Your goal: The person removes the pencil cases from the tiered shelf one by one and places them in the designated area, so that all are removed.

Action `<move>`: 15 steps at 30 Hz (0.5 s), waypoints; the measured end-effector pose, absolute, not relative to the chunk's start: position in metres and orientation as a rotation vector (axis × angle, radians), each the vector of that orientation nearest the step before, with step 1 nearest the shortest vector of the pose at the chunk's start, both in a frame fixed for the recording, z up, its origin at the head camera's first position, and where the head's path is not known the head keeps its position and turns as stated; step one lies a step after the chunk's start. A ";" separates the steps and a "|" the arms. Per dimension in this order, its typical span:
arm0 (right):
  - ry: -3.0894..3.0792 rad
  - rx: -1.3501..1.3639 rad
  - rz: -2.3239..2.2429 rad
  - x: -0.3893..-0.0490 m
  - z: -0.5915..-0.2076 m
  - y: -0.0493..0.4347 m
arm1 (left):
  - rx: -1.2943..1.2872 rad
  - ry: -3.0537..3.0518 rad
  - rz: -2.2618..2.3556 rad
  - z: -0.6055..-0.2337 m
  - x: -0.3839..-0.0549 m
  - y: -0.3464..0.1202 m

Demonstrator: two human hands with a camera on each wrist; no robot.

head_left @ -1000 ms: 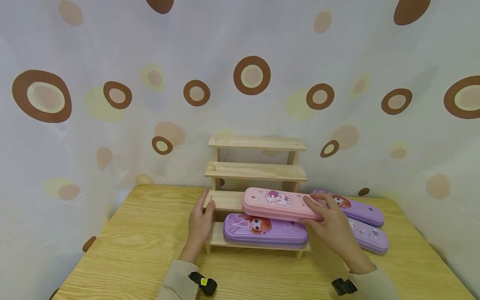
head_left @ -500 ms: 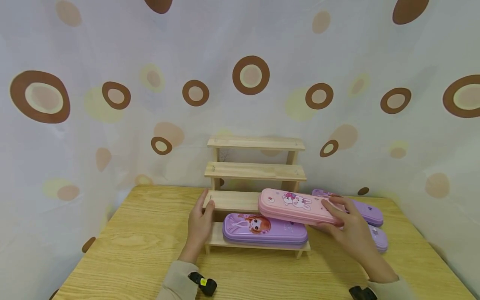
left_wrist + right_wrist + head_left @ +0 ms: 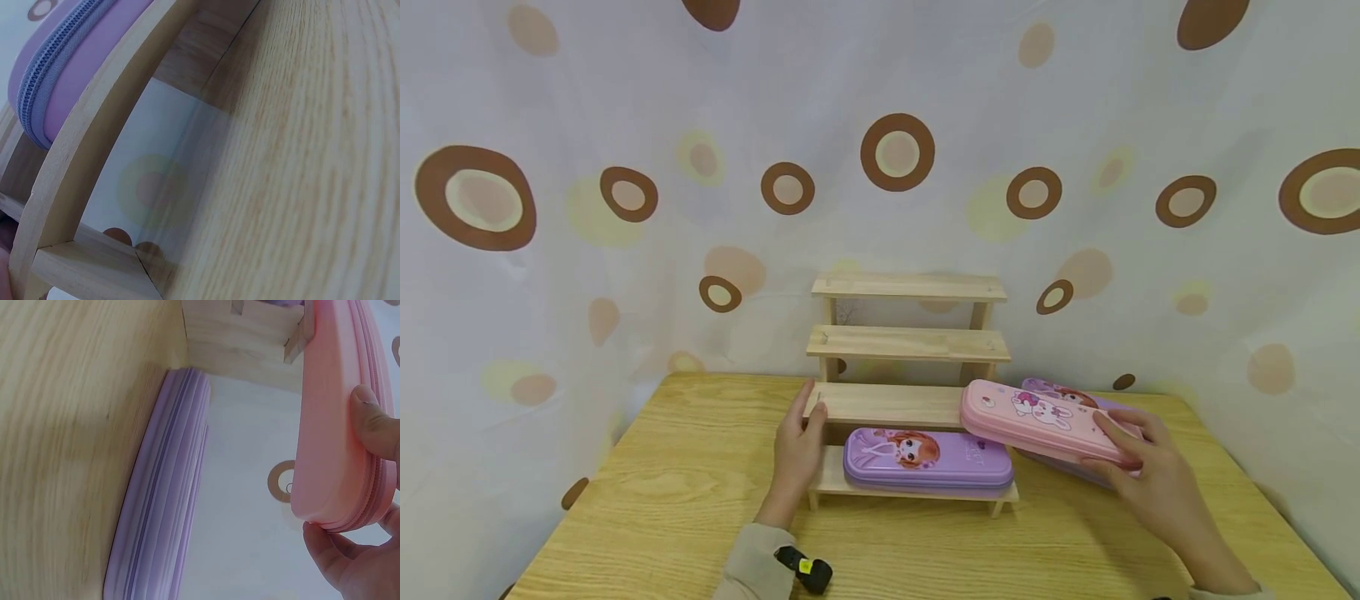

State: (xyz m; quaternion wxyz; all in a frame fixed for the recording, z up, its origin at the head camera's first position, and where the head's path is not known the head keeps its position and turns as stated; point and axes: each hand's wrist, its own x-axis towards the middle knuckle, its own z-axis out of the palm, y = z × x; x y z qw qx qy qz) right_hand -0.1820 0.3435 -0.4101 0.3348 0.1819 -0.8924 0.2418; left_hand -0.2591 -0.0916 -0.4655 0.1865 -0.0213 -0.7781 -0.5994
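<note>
My right hand (image 3: 1168,479) grips the right end of a pink pencil case (image 3: 1045,421) with rabbit pictures. The case is raised and tilted, its left end over the right end of the third step down of a wooden stand (image 3: 887,403). From below, the right wrist view shows the thumb on the underside of the pink case (image 3: 337,425). My left hand (image 3: 796,454) rests against the left end of that step, index finger and thumb extended; its other fingers are hidden. A purple pencil case (image 3: 928,458) with a doll picture lies on the lowest step.
Right of the stand, more purple pencil cases (image 3: 1108,404) lie on the wooden table (image 3: 685,483), partly hidden by the pink one. The right wrist view shows purple cases (image 3: 164,487) from the side. Behind the table hangs a patterned cloth (image 3: 730,100).
The right hand has carried the pink pencil case rightward, off most of the third step, with its right end swung down toward me. The left hand has stayed at the stand.
</note>
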 end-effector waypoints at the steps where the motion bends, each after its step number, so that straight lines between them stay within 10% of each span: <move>1: -2.326 0.470 0.625 -0.180 -0.410 0.346 | -0.061 -2.191 -1.688 -0.465 -0.259 -0.092; 15: -2.280 0.432 0.600 -0.164 -0.420 0.376 | -0.063 -2.187 -1.710 -0.464 -0.259 -0.092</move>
